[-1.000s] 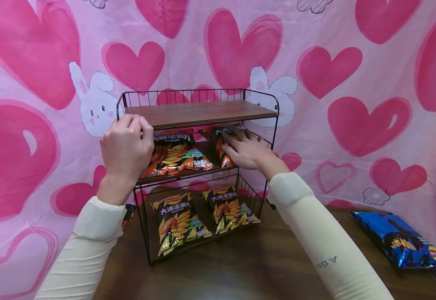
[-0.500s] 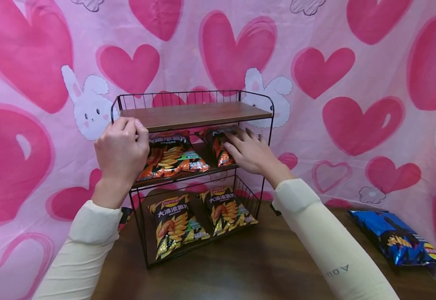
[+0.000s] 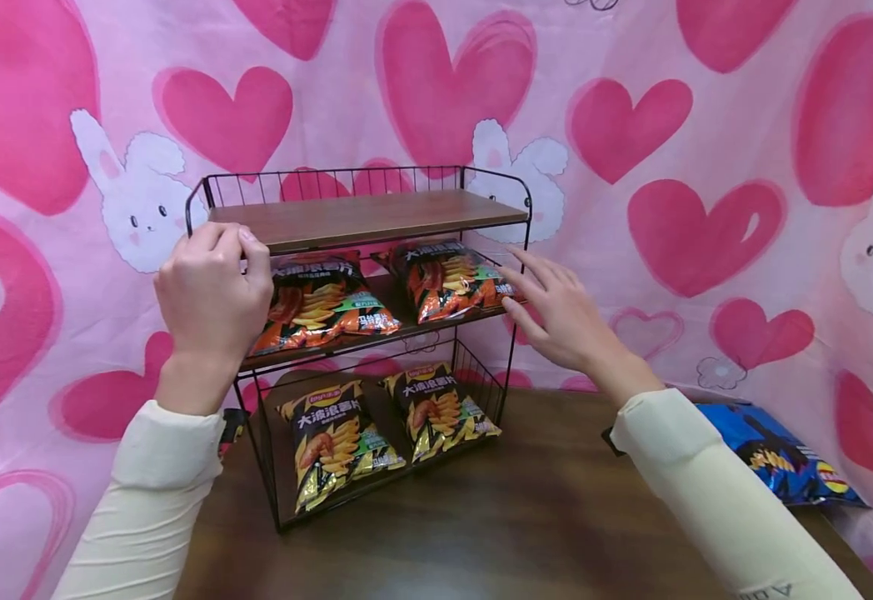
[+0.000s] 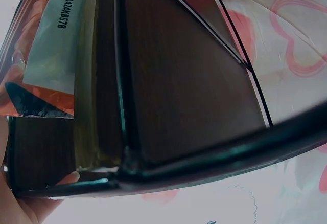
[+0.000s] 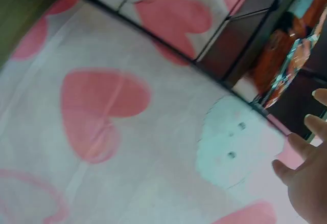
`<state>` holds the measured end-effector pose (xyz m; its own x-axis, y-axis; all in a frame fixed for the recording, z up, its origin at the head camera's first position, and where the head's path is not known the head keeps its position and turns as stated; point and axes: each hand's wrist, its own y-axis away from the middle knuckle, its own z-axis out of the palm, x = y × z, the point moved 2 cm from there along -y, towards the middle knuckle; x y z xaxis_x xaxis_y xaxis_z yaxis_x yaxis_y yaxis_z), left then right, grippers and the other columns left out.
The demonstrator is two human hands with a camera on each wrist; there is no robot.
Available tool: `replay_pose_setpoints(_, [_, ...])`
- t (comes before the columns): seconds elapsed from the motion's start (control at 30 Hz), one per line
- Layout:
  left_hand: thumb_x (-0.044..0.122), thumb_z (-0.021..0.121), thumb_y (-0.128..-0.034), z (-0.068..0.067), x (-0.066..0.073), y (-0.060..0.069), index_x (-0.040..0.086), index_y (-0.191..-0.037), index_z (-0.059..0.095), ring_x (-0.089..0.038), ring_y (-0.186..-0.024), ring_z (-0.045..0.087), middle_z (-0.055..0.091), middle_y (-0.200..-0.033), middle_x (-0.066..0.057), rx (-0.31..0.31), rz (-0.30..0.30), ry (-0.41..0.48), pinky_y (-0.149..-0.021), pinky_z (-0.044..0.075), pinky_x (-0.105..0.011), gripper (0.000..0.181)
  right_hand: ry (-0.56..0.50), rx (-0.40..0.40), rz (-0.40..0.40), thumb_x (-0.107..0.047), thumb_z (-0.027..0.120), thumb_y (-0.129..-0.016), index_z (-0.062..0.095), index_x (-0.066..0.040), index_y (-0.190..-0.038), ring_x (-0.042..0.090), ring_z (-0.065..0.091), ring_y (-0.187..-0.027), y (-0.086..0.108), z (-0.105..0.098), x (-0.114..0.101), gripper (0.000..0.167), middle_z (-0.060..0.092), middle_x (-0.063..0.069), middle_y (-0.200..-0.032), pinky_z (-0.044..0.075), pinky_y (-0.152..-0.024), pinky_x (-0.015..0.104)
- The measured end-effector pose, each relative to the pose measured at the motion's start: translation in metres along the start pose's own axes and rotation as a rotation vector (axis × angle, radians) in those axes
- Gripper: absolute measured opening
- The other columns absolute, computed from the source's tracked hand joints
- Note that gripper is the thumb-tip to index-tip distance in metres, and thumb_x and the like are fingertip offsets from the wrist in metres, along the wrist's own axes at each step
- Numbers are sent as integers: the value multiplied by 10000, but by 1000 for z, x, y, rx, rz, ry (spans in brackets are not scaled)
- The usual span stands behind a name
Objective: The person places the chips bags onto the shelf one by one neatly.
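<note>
My left hand [image 3: 215, 292] grips the upper left front corner of a three-tier rack with a wooden top board [image 3: 369, 218] and black wire frame. In the left wrist view, its fingers [image 4: 43, 209] curl at the dark frame bar [image 4: 92, 187]. On the middle tier lie two orange-and-black chip bags, a left one [image 3: 324, 310] partly behind that hand and a right one [image 3: 451, 279]. My right hand [image 3: 560, 317], fingers spread, hovers just right of the right bag. The right wrist view shows that hand [image 5: 311, 180] apart from the bag [image 5: 281, 60].
Two black-and-gold chip bags, one left [image 3: 339, 442] and one right [image 3: 440, 408], lie on the bottom tier. A blue chip bag [image 3: 777, 458] is at the right end of the wooden table [image 3: 481, 517]. A pink heart-patterned cloth [image 3: 421, 50] hangs behind.
My right hand has left the right orange bag and moved right, uncovering its front. The bag now lies flatter, facing forward. My left hand keeps its grip; the head view has shifted.
</note>
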<state>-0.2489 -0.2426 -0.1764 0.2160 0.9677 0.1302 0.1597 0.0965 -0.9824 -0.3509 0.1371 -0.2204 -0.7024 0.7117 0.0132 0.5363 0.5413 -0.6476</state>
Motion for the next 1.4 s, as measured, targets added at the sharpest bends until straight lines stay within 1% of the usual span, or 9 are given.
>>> replay_pose_setpoints(0.17, [283,395,-1042,-2,-1,-2,-64,-916,725,-501,-751,600,702,-934,-210,-7,-4,-6,-635,485,-648,495,8,102,6,-264,619,-1001,575,-140,-1450,396,435,-1420,26,-3,24,468,437,110,-1585,280,-1164,621])
replay_pose_setpoints(0.27, [289,392,-1043,-2,-2,-1,-64,-919,725,-503,-765,604,703,-942,-212,-13,-5,-7,-650,484,-648,502,20,135,34,-240,639,-970,583,-138,-1437,420,471,-1380,46,-2,43,481,477,127,-1548,307,-1133,652])
replay_pose_setpoints(0.43, [292,391,-1047,-1,-2,0,-71,-929,725,-501,-782,613,707,-961,-216,-31,-8,-8,-664,487,-648,507,37,151,99,-187,674,-923,603,-101,-1399,451,470,-1359,85,5,83,489,499,159,-1514,310,-1096,688])
replay_pose_setpoints(0.5, [292,392,-1046,-1,-3,0,-72,-926,724,-504,-781,611,704,-955,-218,-28,-11,-11,-664,485,-650,507,50,137,121,-176,676,-919,605,-89,-1387,469,469,-1343,102,9,101,482,505,185,-1497,308,-1085,690])
replay_pose_setpoints(0.7, [291,399,-1042,0,-4,1,-64,-903,720,-509,-750,590,685,-898,-212,-13,-11,-6,-642,463,-651,498,139,-14,213,-201,697,-903,529,-81,-1450,529,429,-1326,154,20,145,585,459,256,-1497,283,-1069,727])
replay_pose_setpoints(0.83, [293,399,-1042,1,-3,0,-66,-904,718,-510,-756,589,688,-910,-214,-16,-8,-3,-648,463,-654,499,197,-126,318,-255,677,-929,466,-67,-1484,565,374,-1333,186,22,168,622,392,286,-1526,249,-1066,758])
replay_pose_setpoints(1.1, [285,403,-1037,1,-4,-1,-73,-902,716,-521,-761,591,691,-919,-219,-9,-2,-12,-644,452,-669,495,267,-256,458,-362,611,-976,352,-43,-1545,598,273,-1343,240,27,214,701,301,341,-1532,197,-1043,788])
replay_pose_setpoints(1.23, [285,408,-1037,1,-4,-2,-72,-915,721,-523,-770,592,692,-923,-220,-10,4,-14,-646,444,-674,490,253,-324,564,-455,575,-988,257,-35,-1574,633,193,-1343,266,30,231,789,206,378,-1530,159,-1011,832])
replay_pose_setpoints(1.4, [294,398,-1042,0,-4,0,-70,-917,719,-522,-755,587,691,-921,-222,-31,6,-18,-644,452,-663,501,180,-397,686,-560,523,-983,149,-31,-1600,690,110,-1333,294,30,246,894,103,422,-1501,121,-943,895])
